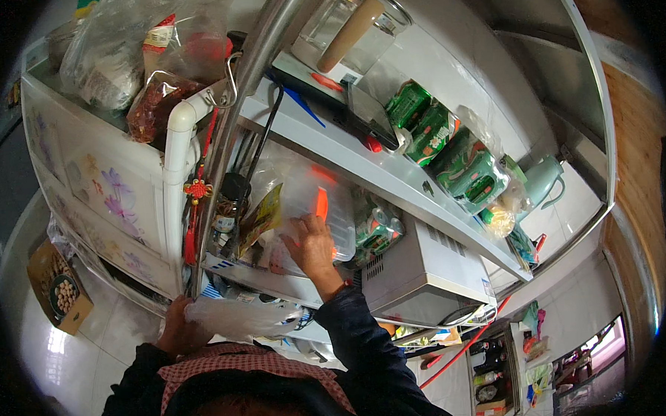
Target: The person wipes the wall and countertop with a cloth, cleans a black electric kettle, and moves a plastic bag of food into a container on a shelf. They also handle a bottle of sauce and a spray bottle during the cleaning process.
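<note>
My left hand, low in front of me, is closed around the end of a blurred, translucent plastic bag. On the middle shelf my right hand reaches to a clear plastic storage box with orange latches. Its fingers are bent at the box's near side, and whether they grip anything is hidden. Just left of that hand leans a yellow printed packet. Further left stands a dark-lidded glass jar. Wrapped green cans sit right of the box.
A steel post rises beside the flower-patterned cabinet, which has bagged food on top. A white microwave oven stands right of the cans. The upper shelf holds more green can packs and a pale green kettle.
</note>
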Demonstrator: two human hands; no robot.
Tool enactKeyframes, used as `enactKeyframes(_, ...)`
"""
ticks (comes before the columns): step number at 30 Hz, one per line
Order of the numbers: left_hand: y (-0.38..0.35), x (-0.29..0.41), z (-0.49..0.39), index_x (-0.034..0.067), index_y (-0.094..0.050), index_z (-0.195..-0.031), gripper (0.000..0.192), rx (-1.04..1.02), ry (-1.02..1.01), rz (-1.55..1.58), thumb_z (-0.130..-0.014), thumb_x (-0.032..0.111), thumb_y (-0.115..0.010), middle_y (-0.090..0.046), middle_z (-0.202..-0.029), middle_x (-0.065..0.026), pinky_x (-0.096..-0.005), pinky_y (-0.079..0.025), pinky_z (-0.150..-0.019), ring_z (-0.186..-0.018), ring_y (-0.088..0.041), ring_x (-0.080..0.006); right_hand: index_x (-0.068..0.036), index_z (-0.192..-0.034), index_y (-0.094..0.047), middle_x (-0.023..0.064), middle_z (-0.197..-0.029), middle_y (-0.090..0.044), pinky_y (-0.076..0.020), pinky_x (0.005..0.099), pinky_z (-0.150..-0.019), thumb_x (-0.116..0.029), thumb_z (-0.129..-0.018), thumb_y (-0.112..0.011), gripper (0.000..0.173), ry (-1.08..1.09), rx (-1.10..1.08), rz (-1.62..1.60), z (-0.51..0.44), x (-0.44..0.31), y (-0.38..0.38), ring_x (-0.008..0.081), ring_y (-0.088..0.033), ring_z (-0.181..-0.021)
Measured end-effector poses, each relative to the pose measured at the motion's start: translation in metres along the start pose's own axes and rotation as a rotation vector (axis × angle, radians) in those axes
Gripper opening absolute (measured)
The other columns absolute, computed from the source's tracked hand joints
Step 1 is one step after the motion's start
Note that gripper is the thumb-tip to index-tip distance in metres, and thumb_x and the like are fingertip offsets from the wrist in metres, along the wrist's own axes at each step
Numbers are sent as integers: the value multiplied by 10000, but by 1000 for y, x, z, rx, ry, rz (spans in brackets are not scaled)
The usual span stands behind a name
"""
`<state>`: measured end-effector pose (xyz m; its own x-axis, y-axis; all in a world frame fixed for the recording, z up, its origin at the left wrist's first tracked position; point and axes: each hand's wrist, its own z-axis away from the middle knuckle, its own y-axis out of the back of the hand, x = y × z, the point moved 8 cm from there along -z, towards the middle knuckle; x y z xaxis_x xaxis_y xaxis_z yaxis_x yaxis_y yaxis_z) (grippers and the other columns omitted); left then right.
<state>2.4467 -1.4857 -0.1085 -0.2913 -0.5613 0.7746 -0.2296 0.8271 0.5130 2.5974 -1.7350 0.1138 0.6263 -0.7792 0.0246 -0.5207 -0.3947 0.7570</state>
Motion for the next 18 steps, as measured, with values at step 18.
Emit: enactKeyframes(18, -111, 124, -148, 41, -407, -1410, 648, -123, -110, 582, -836, 151, -686, -645, -1163, -223, -436, -510, -867, -1058, -643, -373, -32, -1098, -678, 125, -1008, -588, -451, 434, -759, -135, -722, -702, 390, 90, 4, -213, 44, -16, 28, 326, -562, -912)
